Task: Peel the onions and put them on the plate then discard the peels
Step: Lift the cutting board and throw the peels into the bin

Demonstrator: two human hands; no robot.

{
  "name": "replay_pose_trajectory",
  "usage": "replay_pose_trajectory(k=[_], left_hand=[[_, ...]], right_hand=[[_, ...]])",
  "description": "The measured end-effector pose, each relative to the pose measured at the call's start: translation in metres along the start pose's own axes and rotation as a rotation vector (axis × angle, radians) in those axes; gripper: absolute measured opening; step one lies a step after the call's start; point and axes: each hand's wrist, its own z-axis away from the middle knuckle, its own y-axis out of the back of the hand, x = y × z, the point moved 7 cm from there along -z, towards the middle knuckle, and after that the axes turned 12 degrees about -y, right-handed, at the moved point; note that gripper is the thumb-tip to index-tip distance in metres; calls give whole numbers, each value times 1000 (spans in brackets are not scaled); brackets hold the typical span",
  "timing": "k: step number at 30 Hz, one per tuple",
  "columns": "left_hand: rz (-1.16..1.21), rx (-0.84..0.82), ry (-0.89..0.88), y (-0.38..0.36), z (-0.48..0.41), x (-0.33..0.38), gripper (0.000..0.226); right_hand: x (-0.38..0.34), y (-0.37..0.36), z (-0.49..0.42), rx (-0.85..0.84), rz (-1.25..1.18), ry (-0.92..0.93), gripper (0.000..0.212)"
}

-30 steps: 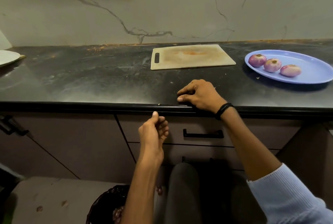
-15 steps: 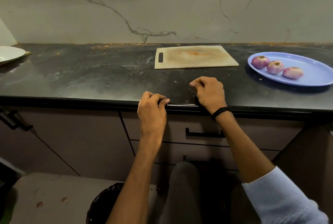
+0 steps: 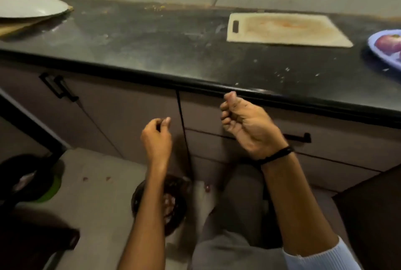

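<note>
At the far left of the black desk (image 3: 152, 37) a white dish (image 3: 30, 6) rests on a wooden board (image 3: 19, 27); below, on the floor, two small reddish scraps (image 3: 107, 178) lie near each other; my left hand (image 3: 157, 137) hangs in front of the cupboard doors, below the desk edge, its fingers (image 3: 149, 125) curled with thumb and forefinger tips pressed together, and whether a scrap sits in that pinch I cannot tell; straight beneath that forearm the dark bin (image 3: 138, 191) stands on the floor, with pinkish peels (image 3: 170, 203) inside; my right hand (image 3: 245, 126), a black band (image 3: 277, 155) at its wrist, is just under the desk edge, palm turned up, fingers folded into the palm and thumb upright, with nothing showing in its grasp; further back on the desk lies the pale cutting board (image 3: 286, 30), stained orange, its handle slot to the left; at the right border the blue plate (image 3: 374, 52) is cut off by the frame, a peeled onion (image 3: 388, 44) on it, well apart from both hands
</note>
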Motion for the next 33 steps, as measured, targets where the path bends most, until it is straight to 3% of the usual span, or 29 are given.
replay_pose_trajectory(k=[4, 7, 9, 13, 17, 21, 25, 27, 30, 33], left_hand=[[75, 102, 461, 53, 41, -113, 26], [160, 159, 696, 72, 72, -157, 31], [198, 222, 756, 78, 84, -169, 23], [201, 292, 772, 88, 90, -166, 8], [175, 341, 728, 90, 79, -161, 9], [161, 423, 635, 70, 49, -137, 30], [255, 433, 390, 42, 6, -57, 16], [353, 414, 217, 27, -17, 1, 5], [454, 342, -27, 3, -49, 93, 10], [414, 105, -181, -46, -77, 167, 6]], right_hand=[[123, -2, -48, 126, 383, -210, 15], [214, 5, -93, 248, 694, -335, 20], [264, 0, -118, 222, 938, -375, 25], [311, -10, -132, 237, 1179, -398, 26], [317, -2, -132, 357, 1128, -402, 22], [260, -5, -120, 354, 928, -342, 58], [174, -14, -99, 216, 777, -284, 16], [109, -13, -82, 170, 755, -121, 2], [-9, -5, -38, 190, 718, 167, 13], [-118, 31, 1, 318, 623, 304, 13]])
